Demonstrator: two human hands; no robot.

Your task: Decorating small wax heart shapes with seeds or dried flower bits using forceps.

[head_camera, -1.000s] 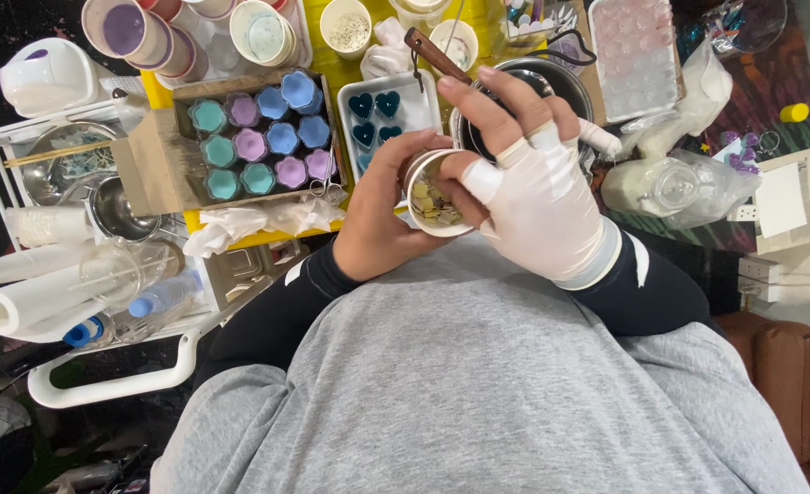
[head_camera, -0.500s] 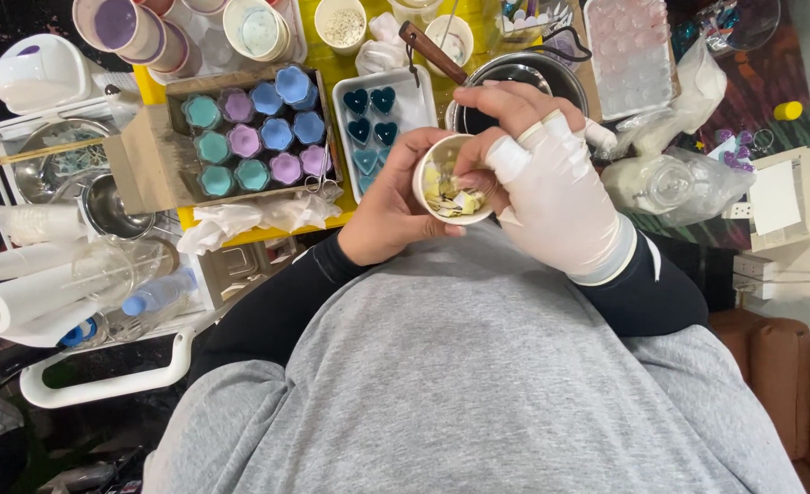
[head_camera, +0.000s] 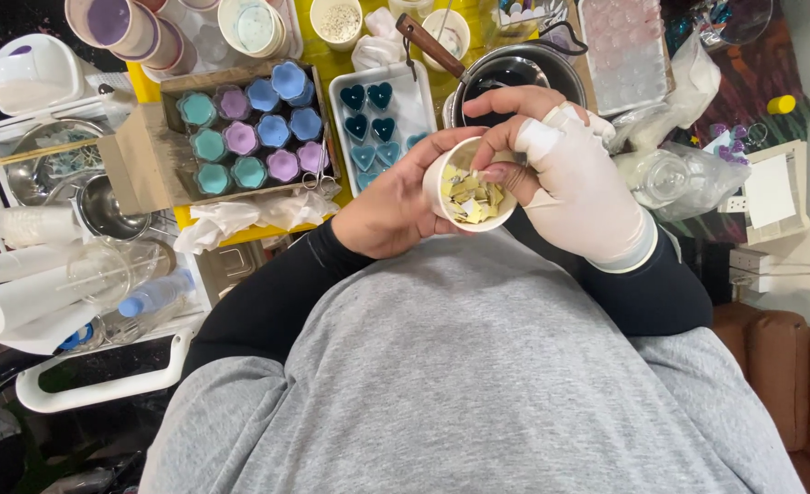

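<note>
I see my left hand (head_camera: pixel 391 206) wrapped around a small white cup (head_camera: pixel 468 186), its mouth tilted up toward me, full of pale yellow and white chips. My gloved right hand (head_camera: pixel 574 183) pinches its fingertips inside the rim. Just beyond the right hand sits a dark saucepan (head_camera: pixel 514 78), handle angled up-left. Beyond the left hand, a white tray (head_camera: pixel 377 119) holds blue hearts.

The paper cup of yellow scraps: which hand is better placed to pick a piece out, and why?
Right. The right hand has its fingers at the paper cup mouth, over the scraps. The left hand is wrapped around the cup, holding it.
</note>
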